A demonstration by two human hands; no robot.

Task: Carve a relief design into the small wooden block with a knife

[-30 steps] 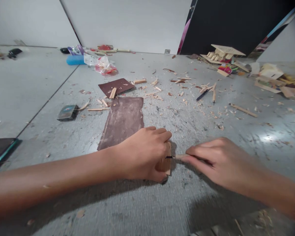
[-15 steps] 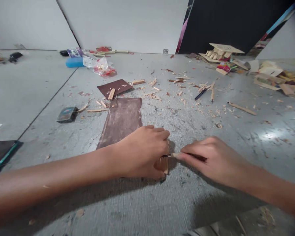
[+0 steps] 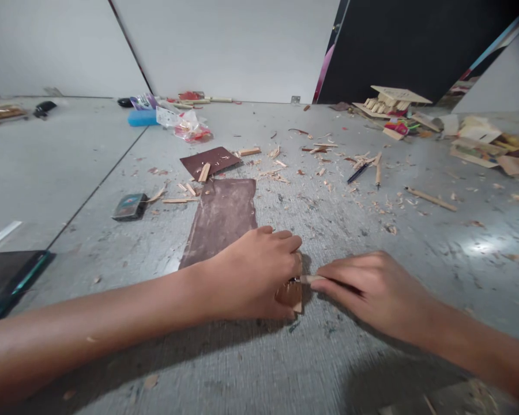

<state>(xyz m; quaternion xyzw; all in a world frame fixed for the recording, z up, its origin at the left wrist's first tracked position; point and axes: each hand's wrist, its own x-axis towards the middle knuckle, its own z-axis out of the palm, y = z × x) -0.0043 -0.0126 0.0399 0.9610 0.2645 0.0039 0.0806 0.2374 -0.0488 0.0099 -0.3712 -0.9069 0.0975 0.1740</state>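
My left hand (image 3: 259,274) is closed over a small wooden piece (image 3: 293,295) on the grey surface, right of a long brown sheet (image 3: 225,216). The piece's right edge shows past my fingers; the rest is hidden under the palm. My right hand (image 3: 372,288) grips a thin carving tool (image 3: 308,279) by its pale handle. The tool points left, and its dark metal tip meets the wooden piece beside my left fingers.
Wood shavings lie beyond my hands, with a dark blade (image 3: 358,173) and a wooden stick (image 3: 430,198). A small box (image 3: 130,206) and a dark flat device (image 3: 12,276) are at left. Plastic packets (image 3: 192,125) and wooden scraps (image 3: 480,135) sit farther back.
The whole view has shifted slightly, so things appear a little lower and farther right. Both hands keep their holds, with the tool tip still at the wooden piece.
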